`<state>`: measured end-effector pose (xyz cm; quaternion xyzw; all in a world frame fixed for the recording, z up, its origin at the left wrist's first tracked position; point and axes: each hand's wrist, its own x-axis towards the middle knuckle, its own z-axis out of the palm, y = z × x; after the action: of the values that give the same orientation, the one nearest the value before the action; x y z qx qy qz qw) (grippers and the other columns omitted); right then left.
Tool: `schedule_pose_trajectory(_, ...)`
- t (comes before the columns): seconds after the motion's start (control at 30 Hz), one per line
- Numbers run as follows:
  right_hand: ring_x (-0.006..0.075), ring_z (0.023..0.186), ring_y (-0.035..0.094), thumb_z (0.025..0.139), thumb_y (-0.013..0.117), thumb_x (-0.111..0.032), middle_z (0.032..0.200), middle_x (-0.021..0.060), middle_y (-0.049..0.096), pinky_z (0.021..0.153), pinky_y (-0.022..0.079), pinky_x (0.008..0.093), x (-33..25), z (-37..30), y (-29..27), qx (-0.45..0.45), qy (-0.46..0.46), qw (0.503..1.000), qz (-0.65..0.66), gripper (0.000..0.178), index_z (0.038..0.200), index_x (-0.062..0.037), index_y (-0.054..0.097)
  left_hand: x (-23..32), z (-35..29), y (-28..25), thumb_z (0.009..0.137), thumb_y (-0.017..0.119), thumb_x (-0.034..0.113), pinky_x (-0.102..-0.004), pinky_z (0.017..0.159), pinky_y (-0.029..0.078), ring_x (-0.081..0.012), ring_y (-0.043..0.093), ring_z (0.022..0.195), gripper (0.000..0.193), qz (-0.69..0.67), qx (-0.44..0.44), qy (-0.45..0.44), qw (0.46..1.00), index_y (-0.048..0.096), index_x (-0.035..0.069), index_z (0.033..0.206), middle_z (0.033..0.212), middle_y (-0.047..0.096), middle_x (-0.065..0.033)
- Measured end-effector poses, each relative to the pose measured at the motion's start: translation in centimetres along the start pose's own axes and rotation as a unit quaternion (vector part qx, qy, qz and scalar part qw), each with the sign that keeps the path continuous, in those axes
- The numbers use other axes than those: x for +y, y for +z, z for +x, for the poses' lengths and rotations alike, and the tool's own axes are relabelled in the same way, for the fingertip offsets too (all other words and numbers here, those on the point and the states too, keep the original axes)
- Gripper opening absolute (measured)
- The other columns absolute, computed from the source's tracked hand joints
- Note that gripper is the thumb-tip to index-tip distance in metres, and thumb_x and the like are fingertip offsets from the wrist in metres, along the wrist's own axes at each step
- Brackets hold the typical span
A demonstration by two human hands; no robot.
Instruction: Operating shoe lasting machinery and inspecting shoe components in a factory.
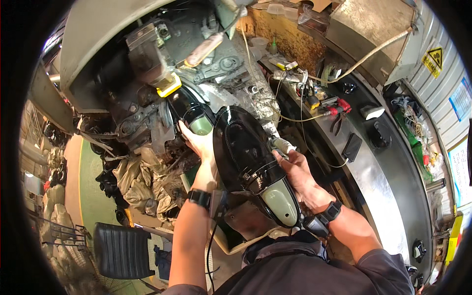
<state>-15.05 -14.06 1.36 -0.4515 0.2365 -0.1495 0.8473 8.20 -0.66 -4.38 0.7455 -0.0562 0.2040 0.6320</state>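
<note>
Green floor (93,196), shiny metal bench (371,189)

The left forearm (190,241) stretches almost straight forward from the body to the left hand (201,146), which is wrapped in a grip, its fingers partly hidden. The right forearm (354,226) slants inward to the right hand (301,178), held nearer the chest, its thumb pointing forward and its fingers curled in a grip.
</note>
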Motion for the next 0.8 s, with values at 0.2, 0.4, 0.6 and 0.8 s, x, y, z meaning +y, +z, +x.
schedule_pose_trajectory(0.2,0.0101,0.074,0.065,0.097,0.070,-0.016,0.091,0.0054,0.069,0.058,0.053,0.0268,-0.3,2.1,3.8,-0.007,0.038,0.999,0.000,0.021,0.108,0.0002,0.064,-1.2,-3.0,-8.5,0.080,0.082,0.004,-0.0317,0.099,0.047,-0.0199,0.057,0.118,0.090,-0.160,-0.225,-0.062,0.959,0.031,0.004,0.154,0.140,0.053,-0.0111)
schedule_pose_trajectory(0.4,0.0140,0.073,0.067,0.096,0.069,-0.019,0.094,0.0061,0.070,0.060,0.058,0.0302,3.0,6.0,7.7,-0.034,0.094,0.994,0.041,0.028,0.119,-0.0041,0.061,-4.0,-4.9,-14.3,0.096,0.062,0.017,-0.0335,0.107,0.041,-0.0212,0.053,0.127,0.055,-0.320,-0.303,-0.263,0.858,0.045,0.000,0.146,0.143,0.054,-0.0112)
schedule_pose_trajectory(0.6,0.0160,0.087,0.065,0.098,0.066,-0.014,0.099,0.0055,0.067,0.074,0.057,0.0304,5.0,11.1,10.0,-0.052,0.065,0.996,0.035,0.021,0.114,-0.0014,0.063,5.0,-2.8,-10.8,0.100,0.062,0.021,-0.0307,0.080,0.053,-0.0159,0.067,0.091,0.027,-0.318,-0.108,-0.349,0.875,0.067,0.002,0.118,0.106,0.071,-0.0059)
schedule_pose_trajectory(0.8,0.0150,0.087,0.065,0.099,0.064,-0.012,0.105,0.0076,0.066,0.074,0.057,0.0304,7.1,14.5,10.3,-0.096,0.086,0.990,0.059,0.020,0.115,-0.0005,0.062,0.6,-1.2,-9.7,0.098,0.066,0.021,-0.0241,0.056,0.045,-0.0086,0.060,0.064,0.017,-0.299,-0.026,-0.411,0.861,0.070,0.006,0.103,0.090,0.070,-0.0003)
